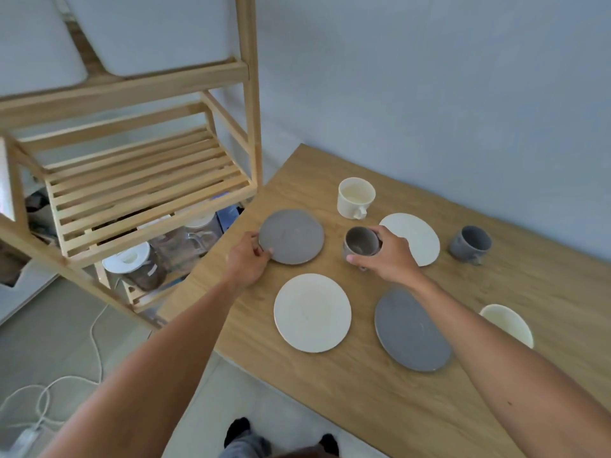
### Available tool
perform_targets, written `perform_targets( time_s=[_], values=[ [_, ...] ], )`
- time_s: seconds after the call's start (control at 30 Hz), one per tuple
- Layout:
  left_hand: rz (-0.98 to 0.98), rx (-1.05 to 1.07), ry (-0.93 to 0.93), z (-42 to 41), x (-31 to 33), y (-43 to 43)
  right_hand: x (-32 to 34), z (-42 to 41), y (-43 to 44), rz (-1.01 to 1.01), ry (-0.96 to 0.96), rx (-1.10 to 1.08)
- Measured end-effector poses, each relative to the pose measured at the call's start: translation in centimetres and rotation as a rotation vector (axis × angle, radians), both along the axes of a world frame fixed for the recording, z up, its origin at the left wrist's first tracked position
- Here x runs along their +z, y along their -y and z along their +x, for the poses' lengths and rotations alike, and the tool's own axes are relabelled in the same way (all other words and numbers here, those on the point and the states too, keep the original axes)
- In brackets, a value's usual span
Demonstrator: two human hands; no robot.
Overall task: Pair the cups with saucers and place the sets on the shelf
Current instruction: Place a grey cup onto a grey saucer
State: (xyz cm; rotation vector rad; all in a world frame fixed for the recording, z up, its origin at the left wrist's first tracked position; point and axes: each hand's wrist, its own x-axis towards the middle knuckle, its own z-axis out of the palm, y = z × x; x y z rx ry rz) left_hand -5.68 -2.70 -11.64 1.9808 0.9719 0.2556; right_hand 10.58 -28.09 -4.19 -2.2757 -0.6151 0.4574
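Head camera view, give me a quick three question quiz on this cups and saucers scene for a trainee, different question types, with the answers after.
1. True or false: a cup already sits on the slatted wooden shelf.
2. Which hand holds the grey cup? A. left hand B. right hand C. neither
3. Fill in: the left hand grips the edge of the ____ saucer nearest the shelf.

Key
1. False. All cups, including the cream cup and the far grey cup, are on the table.
2. B
3. grey
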Motion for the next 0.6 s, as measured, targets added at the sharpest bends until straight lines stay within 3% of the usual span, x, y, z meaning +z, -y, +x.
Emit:
perform_targets(
  time_s=[0.33,0.6],
  values=[
    [0.006,0.002,0.066,-0.4,0.4,0.4,0.6,0.8,-10.5,0.01,0.024,0.241],
    [0.003,-0.016,0.033,-0.4,0.4,0.2,-0.7,0.5,-12.6,-0.007,-0.008,0.298]
  ],
)
